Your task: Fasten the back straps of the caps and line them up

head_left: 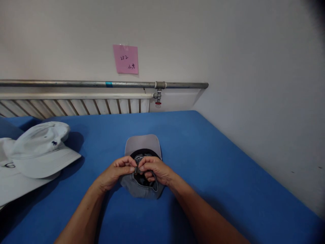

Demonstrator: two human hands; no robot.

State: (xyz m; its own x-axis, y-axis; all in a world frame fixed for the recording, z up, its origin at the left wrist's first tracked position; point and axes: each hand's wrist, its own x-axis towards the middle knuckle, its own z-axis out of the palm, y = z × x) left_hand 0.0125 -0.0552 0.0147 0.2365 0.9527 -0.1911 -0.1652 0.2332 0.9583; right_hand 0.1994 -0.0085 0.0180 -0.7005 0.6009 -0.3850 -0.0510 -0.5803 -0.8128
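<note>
A grey baseball cap [146, 192] lies upside down on the blue surface, its brim pointing away from me and its dark lining showing. My left hand [115, 173] pinches a small dark buckle [136, 170] on the cap's back strap between thumb and fingertips. Right beside it, my right hand [158, 170] is closed, thumb and forefinger pinching the strap by the buckle. The remaining fingers of the right hand curl over the cap's back opening. Whether the strap is threaded through the buckle is too small to tell.
White baseball caps [42, 149] are piled at the left on the blue cover [188, 149]. Behind it run a metal pipe [83, 84] with a red-handled valve [158, 101] and a white radiator [76, 96]. A pink note [126, 61] hangs on the wall; another wall borders the right side.
</note>
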